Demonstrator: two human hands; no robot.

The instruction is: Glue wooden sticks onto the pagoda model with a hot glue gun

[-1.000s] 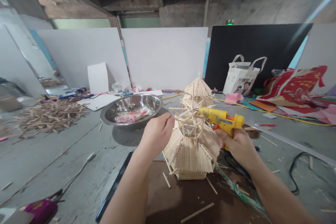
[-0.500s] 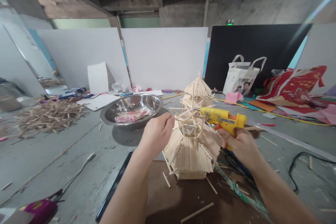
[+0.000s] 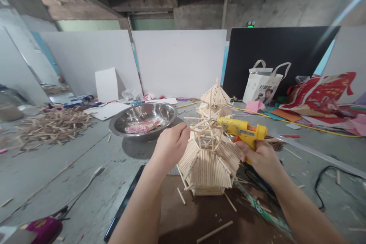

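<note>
A pagoda-like model built of thin wooden sticks (image 3: pixel 211 167) stands in front of me, with a broad slatted lower roof and an open stick frame above. My right hand (image 3: pixel 264 158) is wrapped round the handle of a yellow hot glue gun (image 3: pixel 241 127). Its nozzle points left and reaches the top of the open frame. On the left of that frame my left hand (image 3: pixel 171 141) is closed, fingertips turned away from me. Whatever it pinches is hidden behind the fingers. Another peaked stick roof (image 3: pixel 216 92) rises behind the frame.
Left of the model sits a steel basin (image 3: pixel 143 122) holding plastic-wrapped packs. A pile of loose sticks (image 3: pixel 57 126) lies far left. The model stands on a brown board (image 3: pixel 183 213), with a dark flat object (image 3: pixel 126 202) beside it. A black cable (image 3: pixel 318 187) curls at right.
The glue gun and my right hand have shifted slightly left, bringing the nozzle further over the frame. My left hand stays almost where it was.
</note>
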